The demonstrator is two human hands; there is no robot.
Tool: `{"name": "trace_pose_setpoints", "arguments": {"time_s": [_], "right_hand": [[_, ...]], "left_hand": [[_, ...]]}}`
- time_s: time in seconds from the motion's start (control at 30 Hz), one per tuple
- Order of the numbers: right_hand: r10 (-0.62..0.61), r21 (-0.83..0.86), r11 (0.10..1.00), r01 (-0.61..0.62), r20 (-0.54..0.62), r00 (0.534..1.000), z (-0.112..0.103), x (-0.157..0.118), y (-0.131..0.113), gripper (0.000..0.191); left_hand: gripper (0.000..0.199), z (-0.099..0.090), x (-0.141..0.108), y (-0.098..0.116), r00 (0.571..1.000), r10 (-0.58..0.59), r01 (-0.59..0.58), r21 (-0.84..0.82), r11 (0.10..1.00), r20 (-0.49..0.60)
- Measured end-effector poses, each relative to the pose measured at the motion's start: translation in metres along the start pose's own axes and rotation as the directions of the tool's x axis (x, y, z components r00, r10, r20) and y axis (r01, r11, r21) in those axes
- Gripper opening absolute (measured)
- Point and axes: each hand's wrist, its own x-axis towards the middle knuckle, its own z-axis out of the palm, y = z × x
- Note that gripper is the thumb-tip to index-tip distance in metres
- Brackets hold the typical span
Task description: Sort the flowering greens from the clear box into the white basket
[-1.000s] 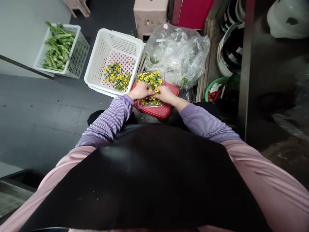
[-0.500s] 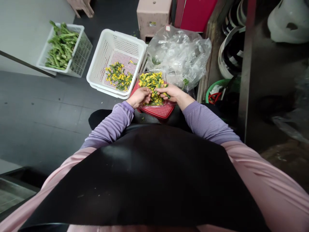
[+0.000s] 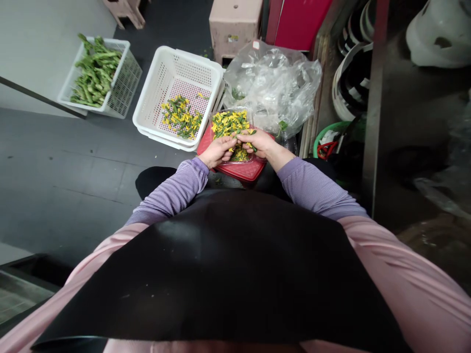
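Observation:
Small green pieces tipped with yellow flowers, which look like flowering baby cucumbers point(image 3: 230, 122), fill a clear plastic box point(image 3: 251, 116). The box rests on a red stool point(image 3: 243, 171) between my knees. Over its near part my two hands meet at the fingertips. My left hand point(image 3: 218, 151) is closed in a pinch, with a bit of yellow showing under its fingers. Several baby cucumbers stick out of my right hand point(image 3: 260, 142), which is closed around them. The fingers partly hide what lies between the hands.
Left of the stool stand stacked white baskets point(image 3: 150, 93) holding more flowering cucumbers. A white basket point(image 3: 127, 81) of thick green stalks sits farther left. Crumpled clear plastic point(image 3: 274, 81) lies beyond the box. Behind are a pinkish stool point(image 3: 235, 22) and, at right, a green tub point(image 3: 324, 132).
My left hand has moved right and slightly nearer to me, so its fingertips now meet those of my right hand. The right hand still holds its baby cucumbers.

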Motion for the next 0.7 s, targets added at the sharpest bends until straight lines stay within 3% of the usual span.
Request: {"name": "trace_pose_setpoints", "arguments": {"time_s": [0.27,0.4,0.53,0.7], "right_hand": [[-0.036,-0.023,0.999,0.034,-0.108,0.993,-0.0008,0.0006,0.0009,0.012],[-0.05,-0.083,0.996,0.04,-0.118,0.992,-0.0003,-0.0004,0.0008,0.009],[-0.061,-0.128,0.991,0.049,-0.098,0.993,-0.001,0.0006,0.0028,0.015],[-0.042,-0.05,0.998,0.04,-0.032,0.999,-0.0009,0.0019,0.0077,0.022]], "left_hand": [[0.033,-0.0019,-0.0022,0.0,0.996,0.076,-0.078,-0.055,0.995,-0.038],[0.028,-0.0014,-0.0043,0.001,0.995,0.058,-0.06,-0.022,0.998,-0.079],[0.024,0.0011,-0.0072,0.004,0.995,0.062,-0.063,-0.009,0.998,-0.076],[0.018,0.002,-0.0072,0.0041,0.995,0.076,-0.076,-0.002,0.997,-0.061]]}}
